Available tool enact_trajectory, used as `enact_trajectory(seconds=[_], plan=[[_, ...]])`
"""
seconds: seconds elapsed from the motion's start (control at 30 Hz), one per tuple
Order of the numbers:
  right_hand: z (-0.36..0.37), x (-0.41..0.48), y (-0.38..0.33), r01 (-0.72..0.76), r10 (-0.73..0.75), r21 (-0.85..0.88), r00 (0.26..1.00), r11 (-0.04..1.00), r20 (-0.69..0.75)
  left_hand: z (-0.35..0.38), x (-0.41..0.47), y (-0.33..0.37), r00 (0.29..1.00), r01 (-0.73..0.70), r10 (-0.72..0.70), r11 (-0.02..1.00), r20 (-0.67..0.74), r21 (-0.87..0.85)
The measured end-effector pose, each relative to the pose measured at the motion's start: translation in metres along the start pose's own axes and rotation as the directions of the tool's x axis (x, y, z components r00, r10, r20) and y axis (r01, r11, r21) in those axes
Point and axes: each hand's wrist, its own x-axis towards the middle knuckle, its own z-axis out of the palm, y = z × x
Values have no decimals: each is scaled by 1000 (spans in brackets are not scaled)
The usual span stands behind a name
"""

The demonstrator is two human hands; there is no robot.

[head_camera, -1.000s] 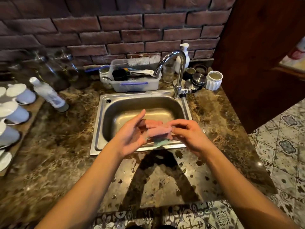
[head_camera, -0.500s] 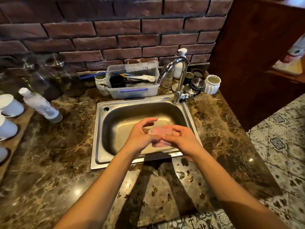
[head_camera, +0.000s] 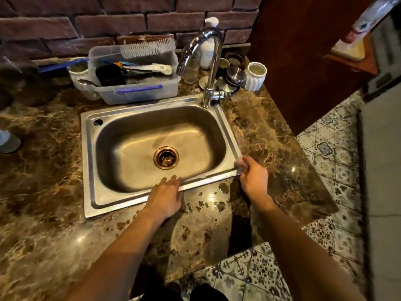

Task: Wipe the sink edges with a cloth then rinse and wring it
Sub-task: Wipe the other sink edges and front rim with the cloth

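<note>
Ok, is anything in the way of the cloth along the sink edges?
Yes. The right hand holds the cloth at the near right corner of the sink rim. The left hand rests on the front edge, in its way leftward. The right edge looks bare up to the faucet base at the back corner.

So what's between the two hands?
Just the bare sink rim, running from the left hand to the right hand with its cloth. The head view shows it.
</note>
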Motion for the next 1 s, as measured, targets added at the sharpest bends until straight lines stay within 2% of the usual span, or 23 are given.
enact_trajectory(seconds=[0.07,0.13,0.27,0.4,0.47,0.67,0.8,0.9,0.97,1.0], plan=[[13,-3,0,15,-14,-13,999,1000,30,12,-1,-2,999,15,-18,998,48,62],[21,-6,-4,20,-20,-21,1000,1000,-3,16,-3,-4,1000,7,-9,997,27,72],[36,-11,-21,-52,50,-80,998,995,-29,12,-6,-5,1000,-3,3,1000,-2,-16],[59,-14,-53,-15,43,-262,994,965,102,7,-12,-13,1000,16,-17,996,-3,-87],[67,-16,-69,-35,88,-325,985,945,147,7,-16,-19,999,33,-35,994,-19,-100],[88,-31,-117,-127,210,-311,946,942,248,0,-33,-48,987,111,-131,976,-98,-186],[106,-43,-146,-68,171,-302,929,951,327,-14,-47,-71,961,164,-216,947,-173,-276],[121,-53,-170,-82,148,-181,909,980,390,-21,-56,-87,938,191,-273,922,-215,-337],[126,-57,-180,-235,177,59,854,970,489,-22,-62,-92,925,209,-304,908,-228,-363],[125,-58,-181,-348,164,224,800,910,577,-22,-63,-94,921,214,-314,903,-232,-372]])
